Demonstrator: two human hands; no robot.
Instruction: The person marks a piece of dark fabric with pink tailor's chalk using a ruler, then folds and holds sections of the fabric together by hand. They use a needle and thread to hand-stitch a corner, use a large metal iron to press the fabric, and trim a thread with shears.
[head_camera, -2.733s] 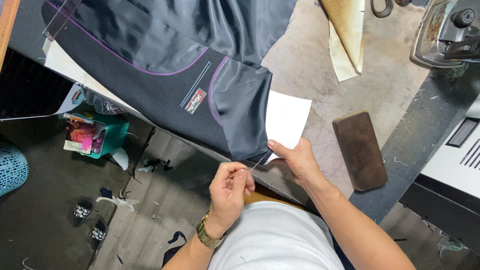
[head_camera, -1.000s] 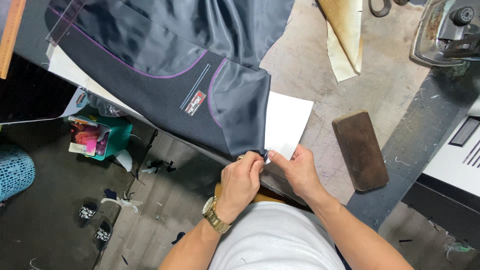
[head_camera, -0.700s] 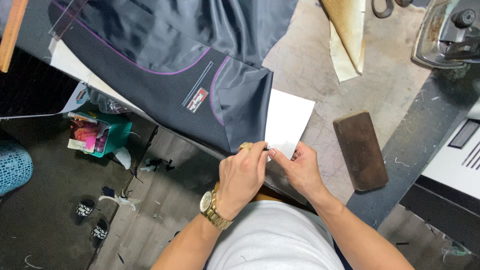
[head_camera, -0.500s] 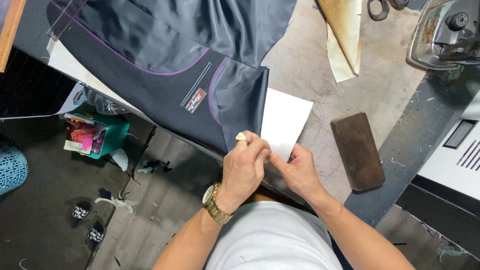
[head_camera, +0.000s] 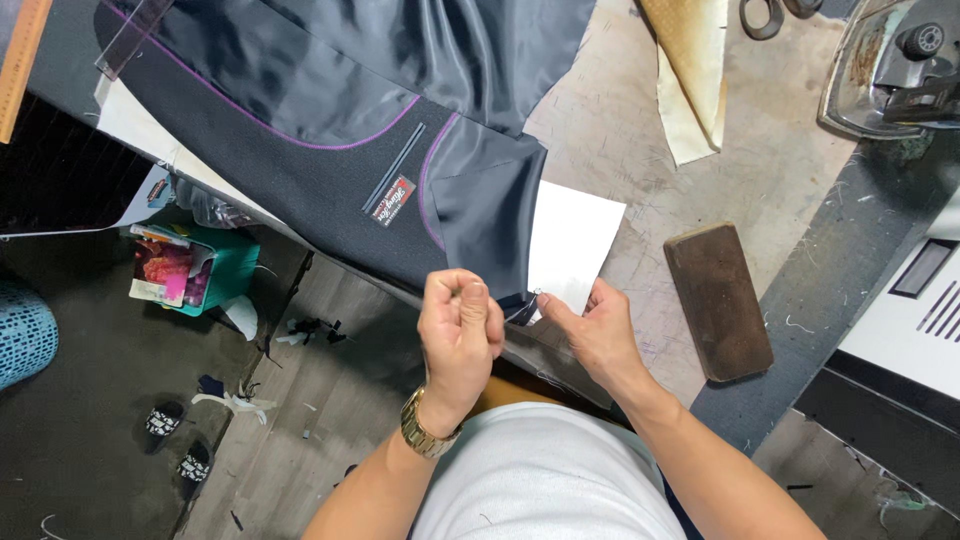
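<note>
I have both hands working at the near edge of the table (head_camera: 620, 150), just in front of my body. My left hand (head_camera: 460, 335) is closed into a loose fist, thumb pressed against the forefinger as if pinching something fine; I cannot make out a needle or thread at this size. My right hand (head_camera: 595, 330) pinches the lower corner of the dark jacket (head_camera: 330, 140), right where that corner meets the white card (head_camera: 572, 245) lying partly under it. The jacket lies inside out across the table, its shiny lining and purple piping showing, with a small red label (head_camera: 393, 201) near the inner pocket. The two hands are near each other but not touching. From how things lie, I judge the hand-finishing at this corner to be under way and not finished: the corner is pinched up off the table, not laid flat. To the right a brown block (head_camera: 718, 300) rests on the table, a flat iron (head_camera: 895, 65) sits at the far corner, and scissors (head_camera: 765, 15) and a stained cloth (head_camera: 690, 70) lie beyond.
</note>
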